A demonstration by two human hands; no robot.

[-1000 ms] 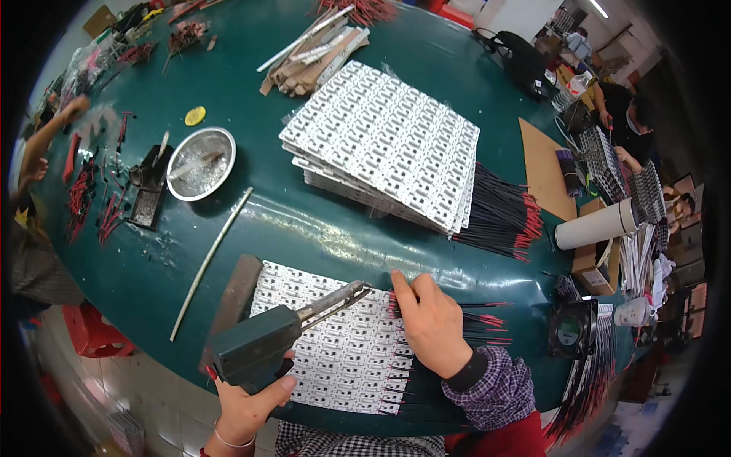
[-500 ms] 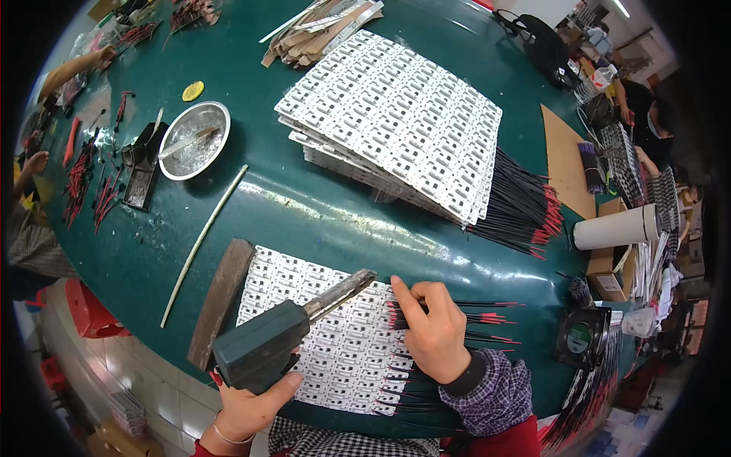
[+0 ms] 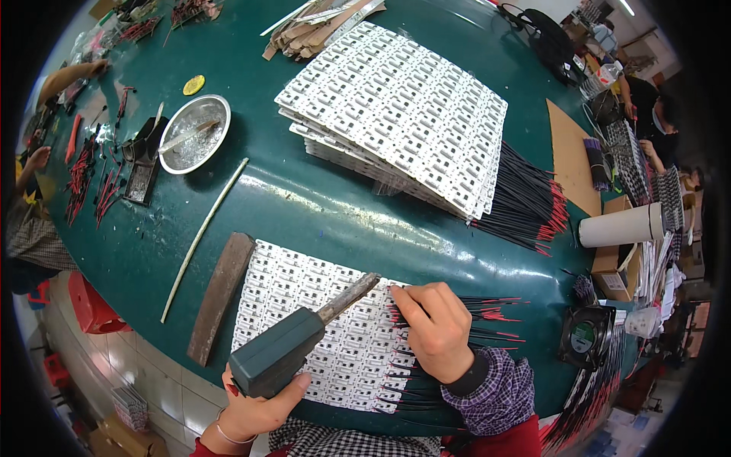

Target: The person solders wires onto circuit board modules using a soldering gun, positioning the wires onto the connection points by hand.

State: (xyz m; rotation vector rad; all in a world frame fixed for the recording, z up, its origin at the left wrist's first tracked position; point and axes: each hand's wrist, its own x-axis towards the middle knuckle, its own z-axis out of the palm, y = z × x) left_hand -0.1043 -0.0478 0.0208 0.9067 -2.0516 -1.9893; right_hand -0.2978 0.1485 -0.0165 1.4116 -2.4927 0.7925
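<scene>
My left hand (image 3: 263, 411) is wrapped round the handle of a dark green soldering gun (image 3: 278, 352). Its metal tip slants up to the right, over the upper right corner of a white circuit board panel (image 3: 343, 377). At that corner, my right hand (image 3: 438, 327) is closed, thumb and index finger pinching a thin wire close to the tip; the fingers hide most of it. Black wires with red ends (image 3: 495, 314) stick out from the panel's right edge, some passing under my right hand. A dark rusty bar (image 3: 221, 301) lies against the panel's left side.
Beyond the panel is a stack of similar panels (image 3: 396, 114) with bundled wires. A metal bowl (image 3: 217, 148) and a pale thin rod (image 3: 204, 236) lie left. On the right are a black fan (image 3: 585, 335) and a white roll (image 3: 620, 226). A person's hand (image 3: 38, 158) shows far left.
The soldering gun has shifted slightly right and up, bringing its tip closer to my right fingertips. My right index finger has bent a little and lowered at the panel's corner.
</scene>
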